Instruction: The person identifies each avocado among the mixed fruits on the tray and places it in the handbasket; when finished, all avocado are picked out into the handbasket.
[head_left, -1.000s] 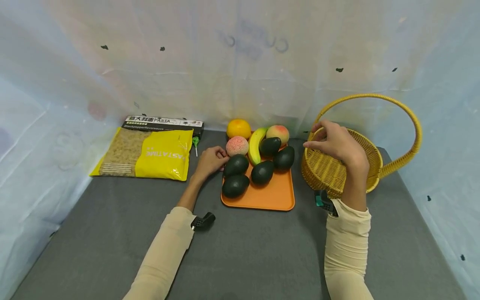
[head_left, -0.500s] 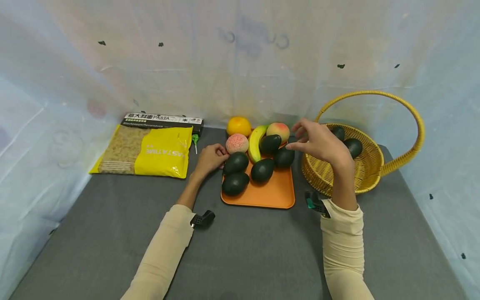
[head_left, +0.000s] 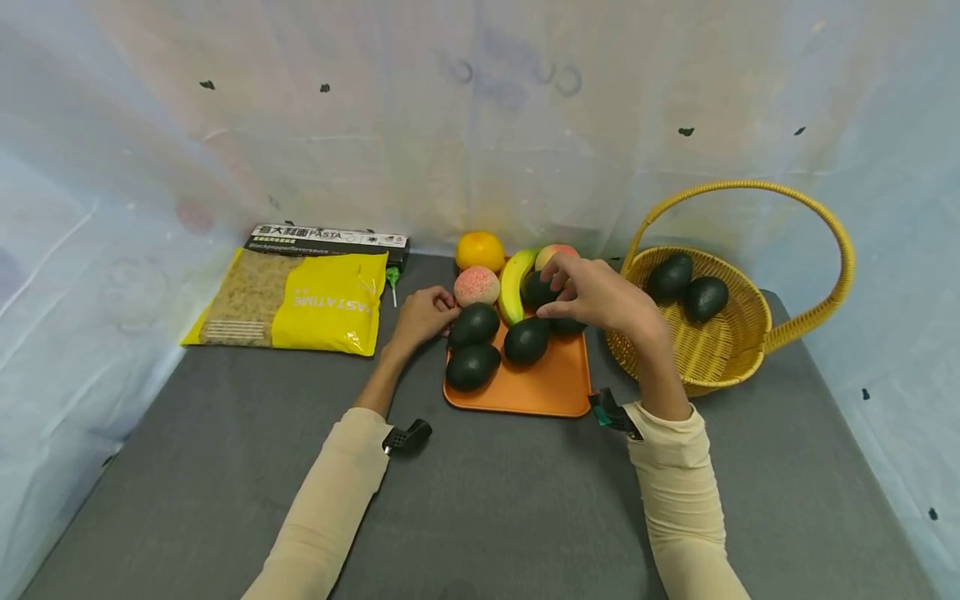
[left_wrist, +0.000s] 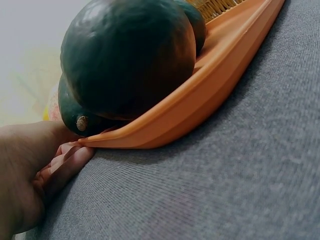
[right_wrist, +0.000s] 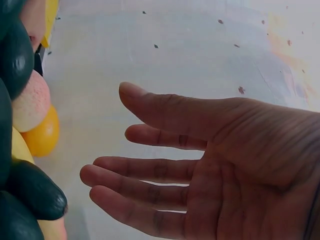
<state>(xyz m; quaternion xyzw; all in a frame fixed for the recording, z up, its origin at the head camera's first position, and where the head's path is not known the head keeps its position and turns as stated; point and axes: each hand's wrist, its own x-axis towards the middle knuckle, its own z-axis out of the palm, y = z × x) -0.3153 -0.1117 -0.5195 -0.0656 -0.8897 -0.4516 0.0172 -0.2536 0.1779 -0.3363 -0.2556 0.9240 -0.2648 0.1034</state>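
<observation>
My left hand (head_left: 424,317) pinches the left rim of an orange tray (head_left: 551,392); the left wrist view shows curled fingers (left_wrist: 75,154) under that edge. Several dark green avocados (head_left: 472,367) lie on the tray with a banana (head_left: 512,287), a speckled pink peach (head_left: 476,286), an orange (head_left: 480,250) and a second peach (head_left: 553,252). Over the tray's right side hovers my right hand (head_left: 600,296), fingers spread and holding nothing; it partly covers two avocados. In the right wrist view the palm (right_wrist: 240,180) faces the fruit from a short distance.
Right of the tray stands a yellow wicker basket (head_left: 738,354) with a tall arched handle (head_left: 840,267) and two avocados (head_left: 706,298) inside. On the left lie a yellow pasta bag (head_left: 330,304), a black pasta box (head_left: 326,242) and a green lollipop (head_left: 392,277). A plastic sheet hangs behind.
My right hand has moved left from above the basket to above the tray, uncovering two avocados in the basket. My left hand stays at the tray's rim.
</observation>
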